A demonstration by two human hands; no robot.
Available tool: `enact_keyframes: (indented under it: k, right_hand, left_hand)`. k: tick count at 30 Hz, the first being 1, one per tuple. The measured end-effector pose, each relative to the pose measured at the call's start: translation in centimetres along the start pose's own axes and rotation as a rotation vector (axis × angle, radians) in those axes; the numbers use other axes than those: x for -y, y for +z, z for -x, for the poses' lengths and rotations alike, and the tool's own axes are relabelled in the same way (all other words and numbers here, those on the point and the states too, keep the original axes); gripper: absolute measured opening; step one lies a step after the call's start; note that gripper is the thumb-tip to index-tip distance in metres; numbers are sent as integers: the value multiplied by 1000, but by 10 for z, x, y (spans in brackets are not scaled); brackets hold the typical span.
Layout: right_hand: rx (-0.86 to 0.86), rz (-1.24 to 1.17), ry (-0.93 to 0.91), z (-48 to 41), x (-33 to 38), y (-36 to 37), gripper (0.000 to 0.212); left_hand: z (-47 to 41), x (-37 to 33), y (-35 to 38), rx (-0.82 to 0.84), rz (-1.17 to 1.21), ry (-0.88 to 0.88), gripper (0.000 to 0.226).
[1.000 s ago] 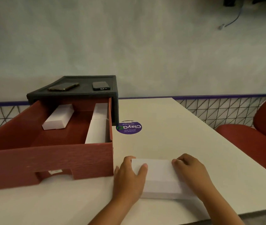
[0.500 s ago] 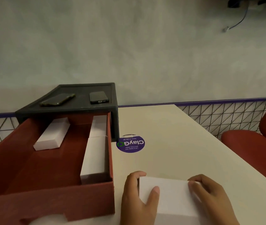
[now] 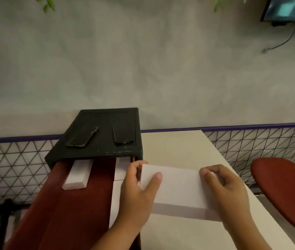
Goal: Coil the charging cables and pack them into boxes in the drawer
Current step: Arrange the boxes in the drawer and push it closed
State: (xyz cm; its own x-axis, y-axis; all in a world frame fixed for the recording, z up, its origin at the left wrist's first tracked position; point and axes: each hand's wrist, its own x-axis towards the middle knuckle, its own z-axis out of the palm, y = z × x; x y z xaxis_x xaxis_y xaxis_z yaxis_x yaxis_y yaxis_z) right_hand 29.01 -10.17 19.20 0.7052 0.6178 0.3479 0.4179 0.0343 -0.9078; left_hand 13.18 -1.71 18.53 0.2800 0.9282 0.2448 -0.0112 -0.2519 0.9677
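White box (image 3: 177,186) — now farther back, nearer the drawer (image 3: 82,213)

A slanted dark phone (image 3: 82,137) and a straighter one (image 3: 123,134) lie apart. Right of the white table (image 3: 175,147) stands a red chair (image 3: 280,177). Behind runs a triangle-mesh railing (image 3: 251,143). Above it, a wall screen (image 3: 289,9) trails a cable (image 3: 285,40).

Noted left hand (image 3: 134,195) and right hand (image 3: 229,193), both bare. Forearms (image 3: 110,239) likewise bare, from wrist down to lower frame edge. Nails (image 3: 158,176) short, plain, rounded where readable: left thumb, right forefinger. Knuckle creases faint under dim, warm light. Finer surface detail too blurred to record. Remainder of body outside head view.
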Motion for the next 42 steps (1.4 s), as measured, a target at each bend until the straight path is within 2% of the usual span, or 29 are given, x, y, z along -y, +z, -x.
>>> enact_keyframes:
  k: [5, 7, 11, 13, 15, 18, 21, 25, 27, 29, 31, 33, 35, 38, 42]
  right_hand:
    - [58, -13, 28, -19, 27, 26, 19]
    - [156, 14, 38, -23, 31, 34, 23]
    - [600, 124, 129, -33, 40, 42, 23]
    - [812, 268, 57, -39, 42, 48, 30]
    - [1006, 450, -38, -40, 41, 59, 47]
    - [1158, 534, -101, -33, 39, 83, 54]
    - [1147, 402, -84, -27, 34, 101, 44]
    - [1037, 315, -2, -17, 34, 124, 53]
    - [957, 299, 25, -10, 35, 137, 53]
    - [871, 233, 78, -3, 38, 153, 56]
    - [777, 139, 142, 7, 40, 170, 59]
    - [707, 89, 171, 16, 44, 188, 56]
    - [656, 56, 190, 26, 49, 208, 49]
    - [611, 20, 244, 46, 56, 235, 40]
    - [558, 13, 217, 73, 56, 261, 65]
  left_hand:
    - [-29, -36, -19, -26, -60, -110, 12]
    - [-35, -41, -28, -57, -93, -124, 12]
    - [-39, -41, -50, -135, -171, -179, 16]
    - [-37, -39, -58, -144, -224, -201, 17]
    - [-35, -37, -63, -123, -291, -207, 15]
    - [-34, -29, -71, -69, -394, -176, 13]
    - [-40, -21, -84, -61, -382, -185, 18]
    - [-52, -20, -99, -185, -350, -195, 31]
    - [-57, -17, -106, -321, -231, -204, 41]
    - [-61, -9, -117, -426, -3, -272, 54]
    - [-58, 2, -128, -386, 237, -376, 61]
    - [-51, 15, -134, -240, 310, -455, 53]
    - [-47, 25, -143, -153, 314, -491, 44]
    - [-53, 32, -166, -142, 252, -462, 34]
    - [-60, 28, -195, -105, 83, -356, 19]
